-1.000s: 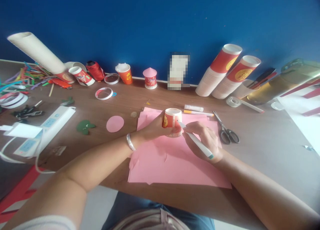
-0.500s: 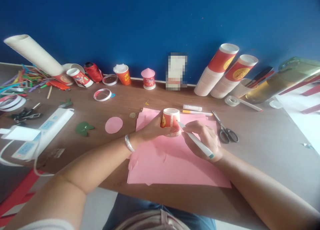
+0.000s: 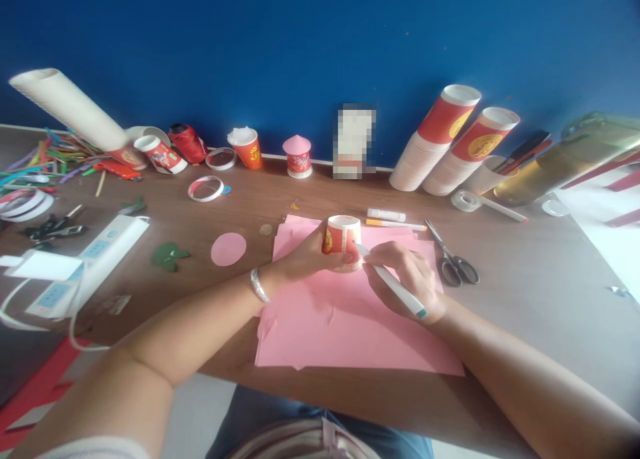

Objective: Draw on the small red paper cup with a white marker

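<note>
My left hand [image 3: 313, 254] is wrapped round the left side of a red paper cup [image 3: 350, 236] with gold print and a pale vertical strip. The cup appears to stand upside down on the pink paper sheets [image 3: 345, 332]. Between the closed fingers of my right hand [image 3: 407, 276] is a slim white utility knife [image 3: 400, 291] with a green end. Its pointed tip meets the side of the cup, near the strip. Whether the tip pierces the wall cannot be made out. Scissors [image 3: 453, 262] lie right of the paper.
Behind the sheets lie a glue stick [image 3: 386, 215] and a yellow-and-white pen [image 3: 395, 225]. Left are a pink paper circle [image 3: 229, 249], green paper scraps [image 3: 169, 255] and a power strip [image 3: 95, 262]. A cone-topped cup [image 3: 299, 162] and stacked cups [image 3: 417, 162] stand along the wall.
Both hands, the cup and the knife stay almost where they were. A slight shift of the whole view is the only clear difference; the left thumb on the cup may have moved a little.
</note>
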The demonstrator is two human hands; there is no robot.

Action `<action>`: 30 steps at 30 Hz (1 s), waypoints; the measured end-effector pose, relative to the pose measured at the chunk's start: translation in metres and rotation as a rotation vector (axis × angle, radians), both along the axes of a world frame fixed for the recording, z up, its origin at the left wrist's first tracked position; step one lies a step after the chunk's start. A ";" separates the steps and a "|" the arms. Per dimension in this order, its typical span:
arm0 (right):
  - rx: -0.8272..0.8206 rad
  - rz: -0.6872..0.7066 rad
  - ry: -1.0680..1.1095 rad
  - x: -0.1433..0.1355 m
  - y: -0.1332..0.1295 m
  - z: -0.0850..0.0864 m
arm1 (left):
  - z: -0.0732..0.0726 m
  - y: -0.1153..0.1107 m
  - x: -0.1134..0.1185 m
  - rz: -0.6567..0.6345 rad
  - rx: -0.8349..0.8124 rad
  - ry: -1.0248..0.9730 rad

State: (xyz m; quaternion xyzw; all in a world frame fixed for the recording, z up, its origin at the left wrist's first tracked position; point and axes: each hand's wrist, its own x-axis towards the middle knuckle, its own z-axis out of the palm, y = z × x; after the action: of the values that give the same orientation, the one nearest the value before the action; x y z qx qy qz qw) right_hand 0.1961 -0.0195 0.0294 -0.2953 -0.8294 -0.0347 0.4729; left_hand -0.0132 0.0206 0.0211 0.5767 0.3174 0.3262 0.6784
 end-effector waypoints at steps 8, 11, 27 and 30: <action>0.016 0.007 -0.005 0.000 0.000 -0.001 | -0.003 0.001 -0.001 0.027 -0.011 0.023; 0.029 0.061 -0.008 0.000 0.001 0.002 | -0.007 0.002 -0.003 0.026 -0.028 0.020; 0.000 -0.021 0.019 0.001 -0.002 0.002 | 0.001 -0.001 0.000 0.002 -0.034 -0.015; -0.021 -0.062 0.032 0.002 -0.003 0.000 | 0.000 0.000 0.000 -0.016 -0.026 -0.024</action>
State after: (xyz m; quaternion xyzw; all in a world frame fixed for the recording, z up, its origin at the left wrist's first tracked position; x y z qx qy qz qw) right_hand 0.1976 -0.0225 0.0294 -0.3263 -0.8126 -0.0358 0.4815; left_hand -0.0132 0.0204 0.0207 0.5666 0.3087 0.3236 0.6921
